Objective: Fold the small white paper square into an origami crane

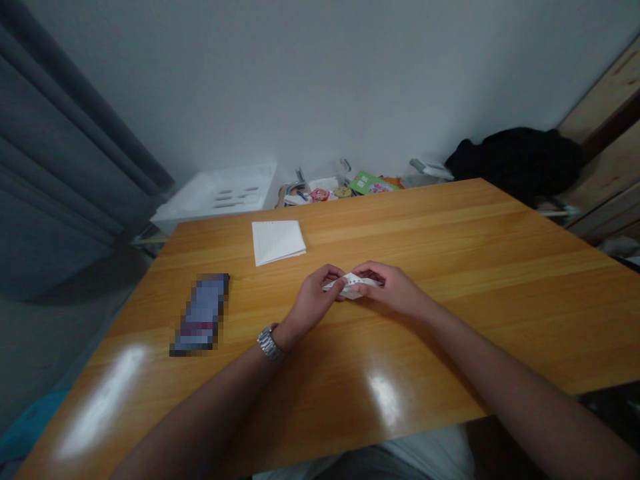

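Observation:
Between my two hands is a small folded piece of white paper [353, 291] with a row of dark dots or holes along it. My left hand [316, 293], with a metal watch [271, 343] on its wrist, pinches the paper's left end between thumb and fingers. On the other end my right hand [393, 288] is closed, its thumb in front and fingers behind. The paper is just above or on the wooden table; which one I cannot tell. Parts of it are hidden under my fingers.
A stack of lined paper [278, 241] lies toward the table's far left. Left of my hands rests a phone-like device [203, 313], its screen blurred out. Beyond the wooden table's [450, 233] far edge are a white tray [220, 190], a green packet [371, 183] and black cloth [515, 160].

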`<state>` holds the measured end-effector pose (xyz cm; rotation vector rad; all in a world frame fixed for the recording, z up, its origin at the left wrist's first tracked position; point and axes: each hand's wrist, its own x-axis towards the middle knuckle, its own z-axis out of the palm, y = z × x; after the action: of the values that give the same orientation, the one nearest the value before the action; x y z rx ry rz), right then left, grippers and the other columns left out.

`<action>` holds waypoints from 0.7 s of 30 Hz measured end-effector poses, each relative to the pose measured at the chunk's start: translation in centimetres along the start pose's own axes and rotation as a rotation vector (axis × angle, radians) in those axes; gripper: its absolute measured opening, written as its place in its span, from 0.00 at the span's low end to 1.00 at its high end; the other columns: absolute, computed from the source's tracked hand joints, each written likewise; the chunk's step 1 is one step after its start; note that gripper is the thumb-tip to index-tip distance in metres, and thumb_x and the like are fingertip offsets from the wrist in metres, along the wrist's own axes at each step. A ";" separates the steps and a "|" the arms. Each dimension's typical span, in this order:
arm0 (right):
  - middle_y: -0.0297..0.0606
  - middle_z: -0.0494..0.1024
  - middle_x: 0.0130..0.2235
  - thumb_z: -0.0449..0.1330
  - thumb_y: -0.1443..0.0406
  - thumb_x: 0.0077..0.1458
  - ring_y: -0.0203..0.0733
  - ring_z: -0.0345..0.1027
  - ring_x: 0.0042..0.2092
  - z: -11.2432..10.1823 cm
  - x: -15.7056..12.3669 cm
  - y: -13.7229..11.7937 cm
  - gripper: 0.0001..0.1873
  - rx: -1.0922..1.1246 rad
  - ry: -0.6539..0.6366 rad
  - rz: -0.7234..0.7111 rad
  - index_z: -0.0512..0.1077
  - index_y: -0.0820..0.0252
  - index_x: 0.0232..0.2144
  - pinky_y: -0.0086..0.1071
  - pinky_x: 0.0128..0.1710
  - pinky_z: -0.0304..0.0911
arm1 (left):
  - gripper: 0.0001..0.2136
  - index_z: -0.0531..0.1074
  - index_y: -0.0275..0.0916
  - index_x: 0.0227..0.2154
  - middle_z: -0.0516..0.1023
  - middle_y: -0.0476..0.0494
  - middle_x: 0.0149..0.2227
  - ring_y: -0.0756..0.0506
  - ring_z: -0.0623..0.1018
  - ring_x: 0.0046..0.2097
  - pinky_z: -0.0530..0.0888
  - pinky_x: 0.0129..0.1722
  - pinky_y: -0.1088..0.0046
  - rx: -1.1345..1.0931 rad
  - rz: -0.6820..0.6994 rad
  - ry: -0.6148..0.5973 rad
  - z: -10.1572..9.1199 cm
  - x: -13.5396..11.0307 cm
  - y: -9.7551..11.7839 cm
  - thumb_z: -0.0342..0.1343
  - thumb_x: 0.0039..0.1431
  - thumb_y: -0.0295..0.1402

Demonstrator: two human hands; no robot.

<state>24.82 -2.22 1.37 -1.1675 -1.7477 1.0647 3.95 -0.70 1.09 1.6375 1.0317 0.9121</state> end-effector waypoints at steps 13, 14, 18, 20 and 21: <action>0.38 0.80 0.37 0.60 0.57 0.59 0.43 0.73 0.39 0.0 0.2 0.3 0.12 -0.034 0.039 -0.026 0.77 0.58 0.37 0.34 0.40 0.65 | 0.13 0.74 0.36 0.40 0.80 0.42 0.39 0.46 0.80 0.39 0.77 0.39 0.71 0.016 0.069 -0.027 -0.2 0.0 0.0 0.56 0.64 0.42; 0.38 0.81 0.37 0.60 0.57 0.59 0.43 0.73 0.39 0.0 0.1 0.2 0.12 -0.039 0.039 -0.028 0.77 0.58 0.37 0.34 0.40 0.66 | 0.13 0.74 0.37 0.39 0.80 0.42 0.39 0.46 0.80 0.39 0.77 0.40 0.71 0.010 0.073 -0.025 -0.1 0.0 0.0 0.56 0.63 0.43; 0.38 0.81 0.37 0.61 0.57 0.59 0.44 0.73 0.39 0.2 -0.1 -0.1 0.11 -0.072 0.026 -0.029 0.77 0.57 0.37 0.35 0.40 0.66 | 0.14 0.74 0.37 0.36 0.80 0.44 0.35 0.47 0.79 0.37 0.76 0.38 0.72 -0.034 0.048 -0.020 0.0 0.1 -0.2 0.58 0.62 0.44; 0.38 0.81 0.37 0.61 0.57 0.58 0.44 0.73 0.39 0.3 -0.1 -0.3 0.11 -0.084 0.025 -0.026 0.78 0.57 0.36 0.35 0.40 0.66 | 0.14 0.75 0.36 0.35 0.80 0.45 0.34 0.47 0.79 0.35 0.76 0.36 0.72 -0.018 0.032 -0.019 0.0 0.1 -0.1 0.58 0.61 0.44; 0.38 0.82 0.37 0.61 0.57 0.58 0.44 0.73 0.39 0.3 -0.1 -0.3 0.11 -0.085 0.027 -0.024 0.78 0.57 0.36 0.35 0.40 0.66 | 0.14 0.75 0.36 0.34 0.80 0.45 0.33 0.47 0.79 0.35 0.76 0.36 0.73 -0.006 0.022 -0.015 0.0 0.1 0.0 0.59 0.61 0.44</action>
<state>24.53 -2.41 1.54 -1.2039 -1.7972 0.9644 3.97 -0.58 1.06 1.6514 1.0013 0.9150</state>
